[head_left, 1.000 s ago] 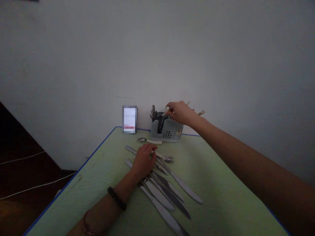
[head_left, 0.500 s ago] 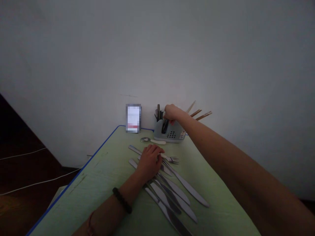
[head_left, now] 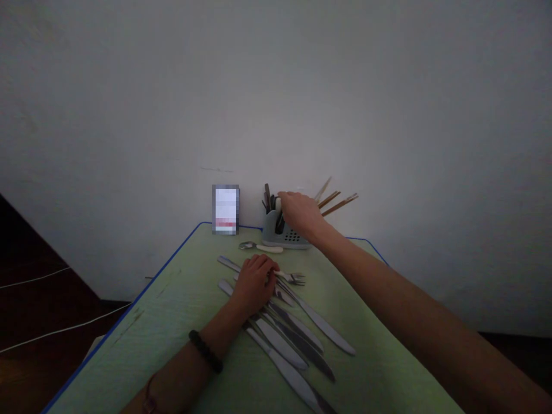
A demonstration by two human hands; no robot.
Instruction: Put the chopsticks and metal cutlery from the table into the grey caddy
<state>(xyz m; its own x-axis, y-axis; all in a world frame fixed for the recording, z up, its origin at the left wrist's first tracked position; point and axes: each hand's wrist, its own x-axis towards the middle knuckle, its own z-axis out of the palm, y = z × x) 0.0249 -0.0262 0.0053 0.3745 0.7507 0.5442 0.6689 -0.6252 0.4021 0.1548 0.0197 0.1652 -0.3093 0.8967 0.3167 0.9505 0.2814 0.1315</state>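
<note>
My left hand [head_left: 254, 286] lies over a fan of metal knives [head_left: 282, 355] on the green table, fingers curled. The pale handle of a fork [head_left: 295, 279] runs into its closed thumb and fingers, tines pointing right. At the back, my right hand [head_left: 302, 213] is closed at the top of a grey cutlery holder [head_left: 293, 244]. A white handle [head_left: 278, 203] shows at its fingertips; the lower end of that utensil is hidden. Between the left hand and the holder lies a spoon [head_left: 269, 249] with a cream handle.
Dark-handled cutlery [head_left: 267, 198] stands in the holder's left part, and wooden chopsticks [head_left: 340, 203] lean out to the right. A phone [head_left: 226, 210] with a lit screen is propped against the wall [head_left: 276, 103]. The table [head_left: 172, 322] has a blue edge.
The back of my right hand has turned more to the camera and it stays at the holder. My left hand keeps its place on the knives. The whole view has shifted slightly.
</note>
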